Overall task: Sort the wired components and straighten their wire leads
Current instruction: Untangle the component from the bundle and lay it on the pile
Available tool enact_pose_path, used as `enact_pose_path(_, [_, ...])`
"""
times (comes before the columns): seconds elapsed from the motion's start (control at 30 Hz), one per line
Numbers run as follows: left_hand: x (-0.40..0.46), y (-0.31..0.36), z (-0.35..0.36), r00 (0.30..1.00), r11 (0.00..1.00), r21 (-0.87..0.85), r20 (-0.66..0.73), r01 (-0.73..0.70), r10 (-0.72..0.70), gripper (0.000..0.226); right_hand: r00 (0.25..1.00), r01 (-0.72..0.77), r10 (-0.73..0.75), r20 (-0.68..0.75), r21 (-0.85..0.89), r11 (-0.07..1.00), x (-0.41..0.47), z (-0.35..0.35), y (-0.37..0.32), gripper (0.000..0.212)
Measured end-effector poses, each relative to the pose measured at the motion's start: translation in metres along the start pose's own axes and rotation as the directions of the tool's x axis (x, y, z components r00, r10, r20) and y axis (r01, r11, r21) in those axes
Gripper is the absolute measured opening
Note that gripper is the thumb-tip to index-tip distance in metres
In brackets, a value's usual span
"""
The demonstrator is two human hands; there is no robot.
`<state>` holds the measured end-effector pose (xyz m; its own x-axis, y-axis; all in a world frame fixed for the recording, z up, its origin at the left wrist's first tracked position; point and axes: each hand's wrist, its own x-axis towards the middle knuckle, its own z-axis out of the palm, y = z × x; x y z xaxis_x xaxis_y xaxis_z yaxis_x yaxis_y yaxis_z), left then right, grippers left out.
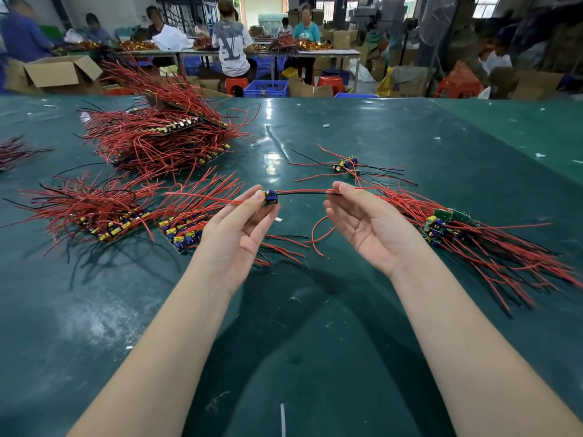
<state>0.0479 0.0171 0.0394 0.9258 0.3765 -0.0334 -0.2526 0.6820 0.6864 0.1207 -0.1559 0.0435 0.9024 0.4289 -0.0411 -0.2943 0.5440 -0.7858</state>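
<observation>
The only writing that can be read is a large "LV" mark on the back of a seated person's grey shirt (232,45) at the far tables. Above the green table (315,357), both forearms reach forward, palms turned up. The left hand (236,228) pinches a small circuit board (270,198) between thumb and fingers. Its red and black wires (303,192) run level to the right hand (366,225), which pinches them at their far end. Sorted stacks of boards (110,222) lie to the left, an unsorted pile (448,225) to the right.
</observation>
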Motion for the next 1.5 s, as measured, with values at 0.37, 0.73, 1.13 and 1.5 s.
enact_pose_path(0.37, [0.0,0.001,-0.002,1.0,1.0,-0.027,-0.015,0.013,-0.013,0.008,0.995,-0.017,0.027,-0.101,0.1,0.995,-0.001,-0.001,-0.004,0.02])
enact_pose_path(0.73, [-0.004,-0.012,-0.001,0.997,0.96,0.277,0.065,0.029,-0.049,0.018,0.984,-0.056,0.087,0.156,-0.195,0.979,-0.006,0.017,0.027,0.026])
enact_pose_path(1.13, [-0.006,-0.007,0.001,0.991,0.954,0.27,0.063,-0.133,0.121,0.013,0.996,0.038,-0.031,0.079,-0.093,0.995,-0.008,0.022,0.031,0.009])
enact_pose_path(1.5, [-0.008,-0.006,0.009,0.99,0.984,-0.107,0.025,0.142,-0.14,0.01,0.987,-0.044,0.031,0.16,0.081,0.996,-0.011,0.029,0.032,0.013])
